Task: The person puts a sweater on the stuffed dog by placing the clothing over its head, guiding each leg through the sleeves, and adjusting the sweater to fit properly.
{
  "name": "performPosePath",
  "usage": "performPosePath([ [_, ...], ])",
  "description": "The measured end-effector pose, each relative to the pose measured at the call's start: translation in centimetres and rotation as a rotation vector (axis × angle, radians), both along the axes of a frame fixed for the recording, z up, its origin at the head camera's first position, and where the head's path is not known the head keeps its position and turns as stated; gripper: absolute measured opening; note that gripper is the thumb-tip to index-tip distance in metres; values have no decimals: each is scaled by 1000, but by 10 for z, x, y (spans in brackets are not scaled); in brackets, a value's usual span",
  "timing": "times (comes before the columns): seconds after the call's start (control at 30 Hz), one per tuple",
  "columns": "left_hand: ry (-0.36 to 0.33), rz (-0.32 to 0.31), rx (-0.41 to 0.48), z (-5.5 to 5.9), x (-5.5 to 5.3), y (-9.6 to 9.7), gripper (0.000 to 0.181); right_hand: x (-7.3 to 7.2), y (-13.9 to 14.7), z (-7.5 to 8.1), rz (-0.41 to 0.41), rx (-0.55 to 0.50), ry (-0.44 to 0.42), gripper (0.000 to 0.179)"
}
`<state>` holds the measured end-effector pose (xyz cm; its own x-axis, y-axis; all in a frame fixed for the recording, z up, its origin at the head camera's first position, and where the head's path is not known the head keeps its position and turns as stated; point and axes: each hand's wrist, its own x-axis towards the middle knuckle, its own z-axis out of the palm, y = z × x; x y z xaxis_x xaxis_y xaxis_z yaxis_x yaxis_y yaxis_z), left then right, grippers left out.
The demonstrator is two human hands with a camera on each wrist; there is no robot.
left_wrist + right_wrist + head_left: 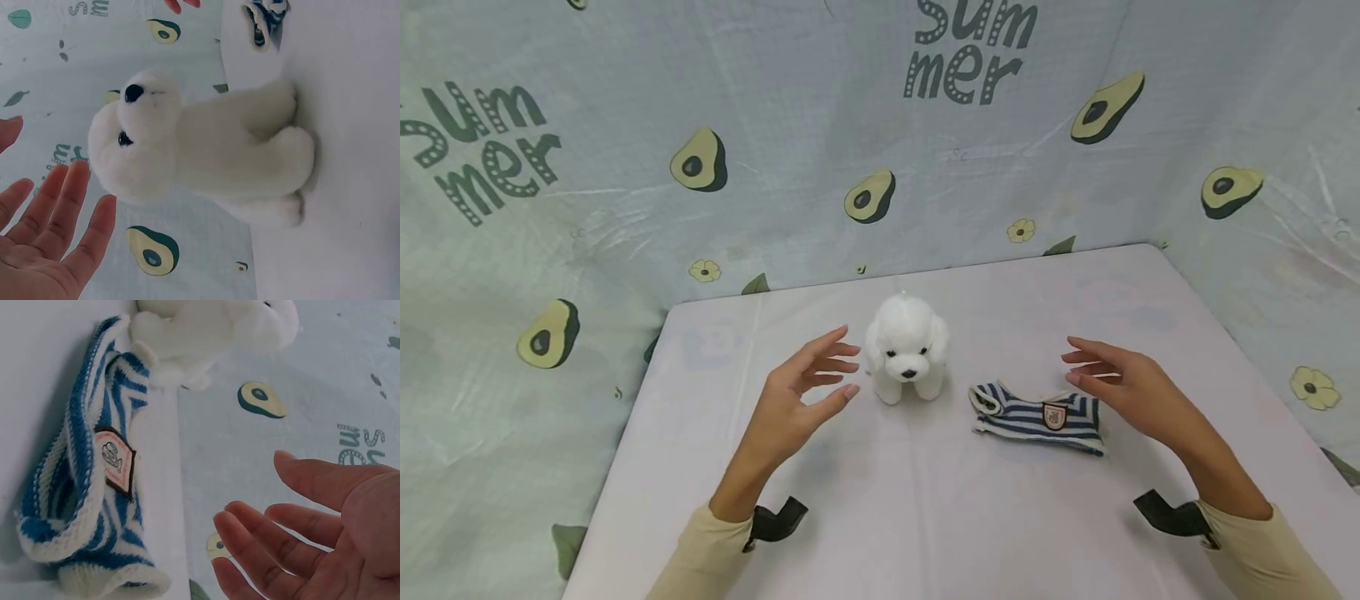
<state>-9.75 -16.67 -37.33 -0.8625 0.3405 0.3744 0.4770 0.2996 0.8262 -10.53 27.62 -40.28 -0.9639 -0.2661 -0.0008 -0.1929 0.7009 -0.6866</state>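
Note:
A white plush dog [907, 350] stands on the table, facing the head camera, with black eyes and nose. To its right lies a small blue-and-white striped knitted sweater [1037, 419] bearing a shield-shaped patch [115, 461]. My left hand [801, 383] hovers just left of the dog, fingers spread and holding nothing; in the left wrist view its fingertips come near the head of the dog [206, 144]. Over the right end of the sweater my right hand [1123, 385] hangs in the air, fingers relaxed and apart, nothing in its grasp.
The table [865, 517] has a pale cover and ends at a back edge against a hanging cloth [790, 108] printed with avocados and lettering. The same cloth runs along both sides. Black straps [778, 521] sit at both wrists over beige sleeves.

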Motion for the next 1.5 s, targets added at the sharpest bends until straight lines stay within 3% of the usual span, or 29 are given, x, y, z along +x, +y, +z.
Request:
performPosePath([
  [0.17,-60,-74,54,-4,4,15,63,2,8,-6,-18,19,-29,61],
  [0.5,-105,-215,53,-10,10,50,55,2,16,-19,-50,30,-93,57],
  [1.2,-279,-289,6,-34,1,101,60,9,31,-37,-115,22,-196,52],
  [1.5,-316,-290,-34,-51,-2,122,62,10,33,-40,-131,44,-235,54],
])
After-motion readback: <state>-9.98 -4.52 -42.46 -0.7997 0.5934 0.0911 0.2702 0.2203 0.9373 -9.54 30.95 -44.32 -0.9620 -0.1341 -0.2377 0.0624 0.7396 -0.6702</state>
